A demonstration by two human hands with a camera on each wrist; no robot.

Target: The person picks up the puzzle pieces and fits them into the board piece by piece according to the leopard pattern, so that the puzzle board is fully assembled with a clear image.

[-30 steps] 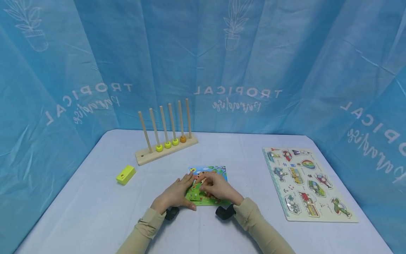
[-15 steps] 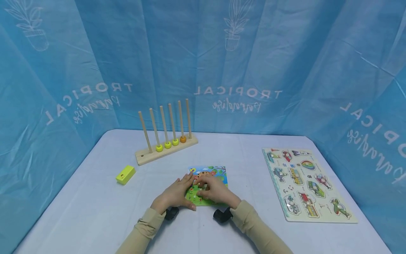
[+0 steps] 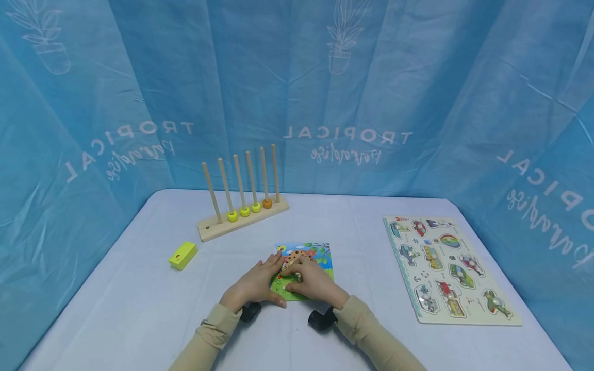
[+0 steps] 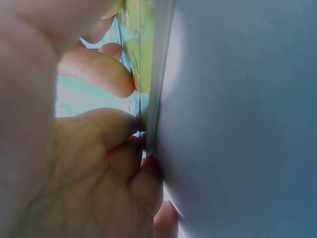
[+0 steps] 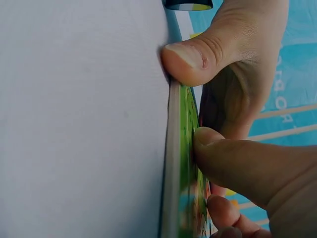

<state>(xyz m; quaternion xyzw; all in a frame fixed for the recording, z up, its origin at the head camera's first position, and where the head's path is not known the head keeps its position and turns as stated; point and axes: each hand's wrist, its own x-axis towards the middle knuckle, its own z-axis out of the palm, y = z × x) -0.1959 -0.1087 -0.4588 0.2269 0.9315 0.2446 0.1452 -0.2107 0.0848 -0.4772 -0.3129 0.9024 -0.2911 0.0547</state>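
A small jigsaw puzzle (image 3: 326, 260) with a spotted animal on a blue and green scene lies on the table between both hands. My left hand (image 3: 255, 282) rests with spread, fairly straight fingers along its left side. The left wrist view shows those fingers at the edge of the puzzle (image 4: 146, 54). Over its middle, my right hand (image 3: 316, 281) has bent fingers touching the picture. In the right wrist view, the right thumb (image 5: 213, 144) touches the puzzle's green surface (image 5: 183, 114). Whether a piece is pinched between thumb and fingers is hidden.
A wooden peg stand (image 3: 246, 219) with three yellow beads and one orange bead stands at the back left. A yellow block (image 3: 183, 255) lies at left. To the right is a vehicle peg puzzle board (image 3: 447, 273). Blue curtains (image 3: 297, 93) surround the table.
My right hand has moved slightly left and down onto the puzzle, uncovering more of the spotted animal. The left hand has stayed in place.
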